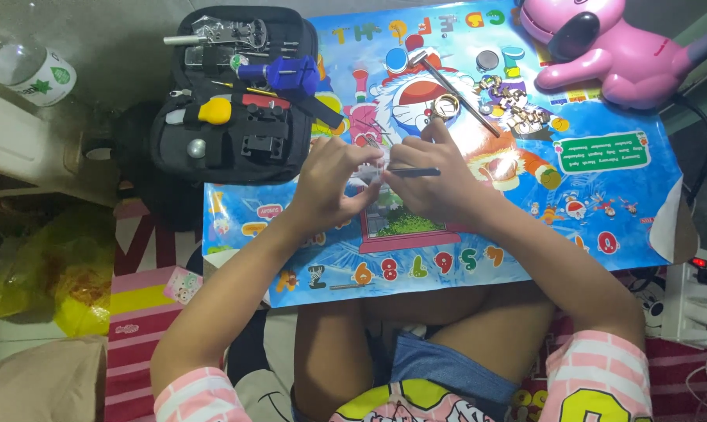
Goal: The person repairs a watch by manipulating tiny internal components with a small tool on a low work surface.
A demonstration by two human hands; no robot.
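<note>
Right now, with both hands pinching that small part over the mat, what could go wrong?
The right hand holds a thin dark tool pointed at the left hand; a slip could jab the fingers. The loose watch links and small hammer lie just beyond the hands, so a knock may scatter them off the mat.

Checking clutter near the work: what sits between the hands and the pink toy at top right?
Head view: between the right hand and the pink toy lie a small hammer, a ring-shaped part and watch-band links.
</note>
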